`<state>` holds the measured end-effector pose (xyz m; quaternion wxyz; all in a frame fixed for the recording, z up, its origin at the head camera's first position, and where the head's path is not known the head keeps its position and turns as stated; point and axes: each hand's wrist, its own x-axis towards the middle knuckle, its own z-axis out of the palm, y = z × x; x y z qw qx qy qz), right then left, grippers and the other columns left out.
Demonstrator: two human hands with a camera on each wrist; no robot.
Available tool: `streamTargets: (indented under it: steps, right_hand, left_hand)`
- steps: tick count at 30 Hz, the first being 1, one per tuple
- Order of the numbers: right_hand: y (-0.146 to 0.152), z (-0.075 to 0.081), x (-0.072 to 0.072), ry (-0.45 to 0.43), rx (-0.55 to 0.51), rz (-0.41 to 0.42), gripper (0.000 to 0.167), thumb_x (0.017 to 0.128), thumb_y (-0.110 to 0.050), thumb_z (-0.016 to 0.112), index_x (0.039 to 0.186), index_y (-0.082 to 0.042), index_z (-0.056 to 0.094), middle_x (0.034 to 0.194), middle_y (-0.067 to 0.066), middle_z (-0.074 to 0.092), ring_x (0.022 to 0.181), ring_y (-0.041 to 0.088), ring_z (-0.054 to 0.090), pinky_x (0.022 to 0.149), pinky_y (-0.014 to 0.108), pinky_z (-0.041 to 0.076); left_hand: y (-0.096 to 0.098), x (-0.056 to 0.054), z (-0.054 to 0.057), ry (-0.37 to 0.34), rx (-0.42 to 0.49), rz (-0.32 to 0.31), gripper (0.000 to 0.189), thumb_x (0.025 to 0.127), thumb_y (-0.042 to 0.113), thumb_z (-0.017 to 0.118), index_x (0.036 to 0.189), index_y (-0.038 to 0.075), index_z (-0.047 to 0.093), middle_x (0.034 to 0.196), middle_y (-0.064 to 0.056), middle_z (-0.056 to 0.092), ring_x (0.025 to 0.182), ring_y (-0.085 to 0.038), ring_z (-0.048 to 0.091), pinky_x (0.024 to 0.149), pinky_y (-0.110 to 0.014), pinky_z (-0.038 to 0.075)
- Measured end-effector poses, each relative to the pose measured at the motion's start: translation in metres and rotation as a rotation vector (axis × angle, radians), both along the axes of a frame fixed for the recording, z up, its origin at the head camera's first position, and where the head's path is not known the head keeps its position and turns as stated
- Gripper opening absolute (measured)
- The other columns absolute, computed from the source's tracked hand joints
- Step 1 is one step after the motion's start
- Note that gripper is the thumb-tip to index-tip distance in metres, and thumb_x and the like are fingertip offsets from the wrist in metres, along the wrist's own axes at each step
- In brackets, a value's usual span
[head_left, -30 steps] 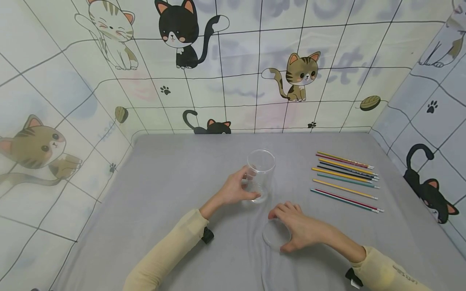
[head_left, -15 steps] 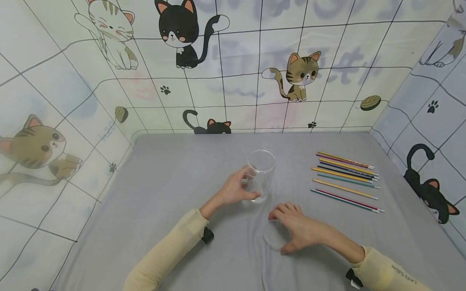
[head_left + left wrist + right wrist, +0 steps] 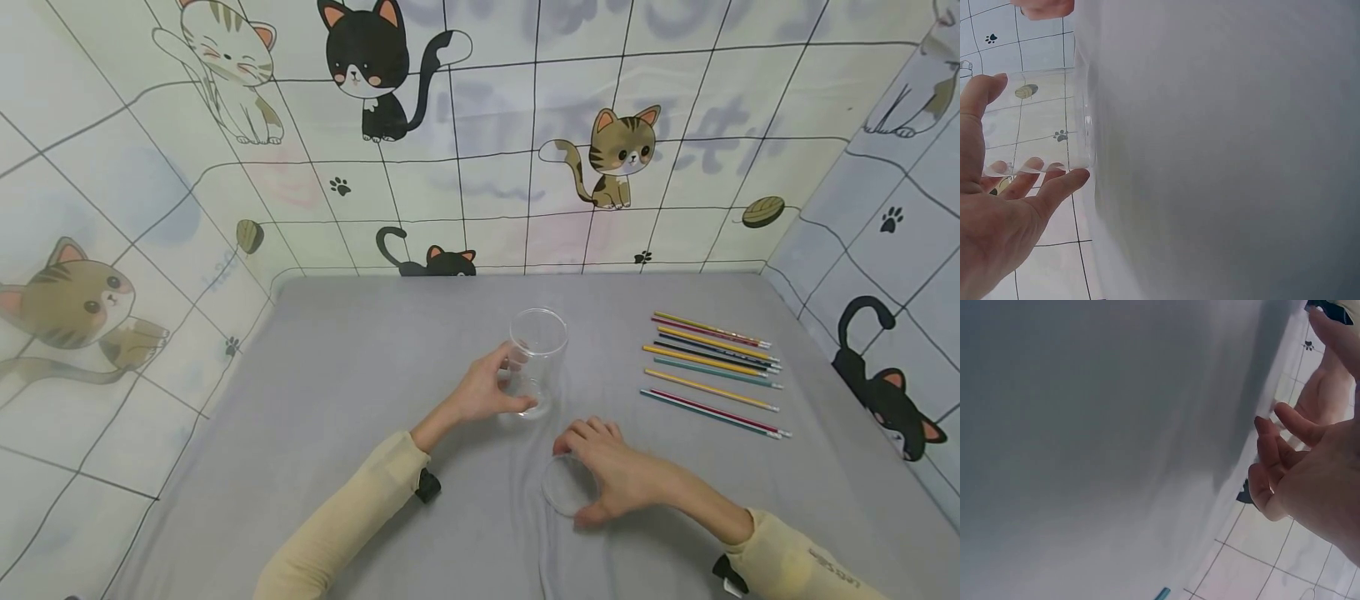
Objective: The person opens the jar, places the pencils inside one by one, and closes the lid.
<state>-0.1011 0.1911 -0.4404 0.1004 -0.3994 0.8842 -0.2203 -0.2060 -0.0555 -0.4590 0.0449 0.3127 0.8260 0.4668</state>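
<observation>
A clear, straight-walled cylindrical container (image 3: 538,354) stands upright on the grey table. My left hand (image 3: 483,390) grips it from the left, thumb on the near side and fingers reaching behind. In the left wrist view, the left hand's fingers (image 3: 1063,185) lie along the clear wall, with the thumb opposite. Nearer the front, a round transparent disc (image 3: 558,492), like a lid, lies flat on the cloth. My right hand (image 3: 618,475) spans its right side, fingertips at the far rim and thumb spread at the near rim. The right wrist view shows thumb and fingers (image 3: 1267,447) wide apart.
Several pencils (image 3: 712,359) in yellow, red, black and teal lie in a loose row at the right. A grey cloth (image 3: 360,350) covers the table. Cat-printed curtains (image 3: 502,192) rise behind and at both sides.
The right thumb has shifted slightly toward the front, away from the disc's rim. My left hand and the container keep their place.
</observation>
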Motion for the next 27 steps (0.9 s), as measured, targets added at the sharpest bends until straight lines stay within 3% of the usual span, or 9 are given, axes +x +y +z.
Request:
streamTargets:
  steps: [8, 16, 22, 27]
  right_hand:
    - [0.009, 0.007, -0.009, 0.09, -0.146, -0.044, 0.048, 0.078, -0.018, 0.082, 0.116, -0.005, 0.056, 0.113, 0.003, 0.055, 0.104, 0.022, 0.047, 0.087, 0.043, 0.045]
    - [0.022, 0.015, -0.02, 0.172, -0.291, -0.126, 0.039, 0.077, 0.001, 0.079, 0.109, -0.006, 0.059, 0.103, 0.004, 0.06, 0.089, 0.025, 0.058, 0.076, 0.04, 0.054]
    - [0.033, 0.014, -0.029, 0.25, -0.329, -0.173, 0.039, 0.073, 0.005, 0.08, 0.105, -0.006, 0.06, 0.098, 0.003, 0.061, 0.082, 0.024, 0.06, 0.069, 0.038, 0.055]
    - [0.042, 0.014, -0.032, 0.243, -0.313, -0.24, 0.039, 0.073, 0.006, 0.08, 0.105, -0.005, 0.06, 0.096, 0.006, 0.061, 0.081, 0.025, 0.061, 0.069, 0.039, 0.055]
  left_hand:
    - [0.0, 0.0, 0.0, -0.01, 0.009, 0.001, 0.069, 0.076, 0.014, 0.085, 0.133, 0.011, 0.048, 0.128, -0.016, 0.059, 0.117, -0.029, 0.06, 0.088, -0.034, 0.055]
    - [0.0, 0.0, 0.0, -0.011, 0.004, -0.005, 0.069, 0.077, 0.013, 0.085, 0.135, 0.012, 0.048, 0.13, -0.016, 0.058, 0.117, -0.028, 0.059, 0.089, -0.035, 0.055]
    - [-0.001, 0.0, 0.001, -0.017, 0.013, -0.01, 0.07, 0.076, 0.013, 0.085, 0.135, 0.011, 0.048, 0.129, -0.017, 0.058, 0.117, -0.029, 0.059, 0.089, -0.035, 0.055]
    - [-0.001, 0.0, 0.002, -0.022, 0.019, -0.01, 0.069, 0.076, 0.012, 0.086, 0.134, 0.011, 0.048, 0.129, -0.017, 0.058, 0.117, -0.03, 0.059, 0.09, -0.034, 0.055]
